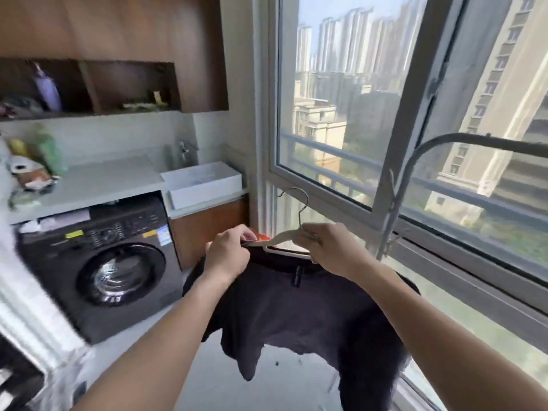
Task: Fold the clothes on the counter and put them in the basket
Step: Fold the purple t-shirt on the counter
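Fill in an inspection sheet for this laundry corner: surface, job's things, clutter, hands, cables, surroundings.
Surface: grey counter above the washing machine, mostly bare in the middle.
Job's things: dark shirt on a pale hanger, held in the air; no basket seen.
Clutter: bottles and small blurred items at the counter's left end.
Hands: left hand pinches the shirt's shoulder at the hanger's end; right hand grips the hanger below its hook.
Cables: nothing seen.
Surroundings: white sink, wooden shelf, open window, dark drying rail.
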Available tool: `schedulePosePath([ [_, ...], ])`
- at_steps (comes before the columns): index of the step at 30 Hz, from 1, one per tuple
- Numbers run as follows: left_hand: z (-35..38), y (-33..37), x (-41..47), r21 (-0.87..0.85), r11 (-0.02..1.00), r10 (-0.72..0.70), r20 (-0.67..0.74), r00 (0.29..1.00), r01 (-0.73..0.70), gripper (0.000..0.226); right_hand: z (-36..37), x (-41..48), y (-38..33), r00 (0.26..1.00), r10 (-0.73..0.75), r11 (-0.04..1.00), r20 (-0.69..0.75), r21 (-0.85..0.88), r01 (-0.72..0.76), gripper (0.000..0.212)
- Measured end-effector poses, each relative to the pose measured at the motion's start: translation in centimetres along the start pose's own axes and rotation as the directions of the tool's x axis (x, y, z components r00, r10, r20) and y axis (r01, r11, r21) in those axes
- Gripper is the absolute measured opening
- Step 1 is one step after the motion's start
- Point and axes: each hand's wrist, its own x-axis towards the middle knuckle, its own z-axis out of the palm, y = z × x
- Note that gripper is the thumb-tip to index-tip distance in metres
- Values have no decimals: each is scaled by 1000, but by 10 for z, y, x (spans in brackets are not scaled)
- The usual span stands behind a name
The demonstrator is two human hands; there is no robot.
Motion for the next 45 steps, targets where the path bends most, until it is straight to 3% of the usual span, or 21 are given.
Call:
schedulePosePath([
  [5, -48, -96, 69, 41, 977, -209, 15, 978, 209, 39, 70, 102, -3, 990, -103, 993, 101, 76, 95, 44],
  [14, -114, -203, 258, 122, 892, -444, 49, 894, 436, 31, 153, 327, 7, 959, -240, 969, 151, 102, 226, 24],
  [19, -154, -252, 339, -152, 828, -529, 108, 842, 540, 31, 179, 445, 3, 948, -293, 952, 124, 128, 277, 32],
  [22, -178, -278, 379, -371, 703, -576, 203, 792, 606, 27, 203, 509, -4, 948, -304, 946, 91, 150, 289, 33],
  [27, -202, -338, 462, -560, 580, -569, 242, 786, 592, 27, 254, 607, -18, 963, -268, 943, 5, 206, 262, 30],
  [30, -219, -381, 523, -664, 503, -528, 270, 805, 553, 28, 280, 670, -28, 985, -174, 916, -11, 365, 166, 34],
  [31, -223, -396, 543, -672, 500, -529, 262, 807, 546, 30, 285, 692, -35, 994, -89, 840, -60, 531, 107, 37],
  [32, -226, -411, 567, -667, 504, -537, 255, 804, 548, 32, 288, 720, -46, 994, 33, 680, -107, 731, 56, 40],
  [34, -223, -430, 599, -662, 501, -545, 258, 798, 557, 34, 284, 764, -67, 968, 188, 490, -169, 870, 57, 39],
  [38, -213, -440, 679, -675, 538, -456, 271, 848, 504, 47, 311, 852, -105, 970, 115, 529, -214, 840, 122, 31],
  [41, -205, -438, 724, -671, 546, -365, 349, 863, 502, 33, 336, 895, -122, 969, 89, 526, -229, 837, 150, 26],
  [43, -199, -449, 753, -568, 651, -326, 390, 861, 503, 19, 342, 925, -128, 954, 136, 489, -267, 856, 170, 25],
  [45, -194, -468, 781, -394, 799, -306, 383, 871, 454, 20, 339, 961, -132, 937, 169, 362, -305, 904, 229, 25],
])
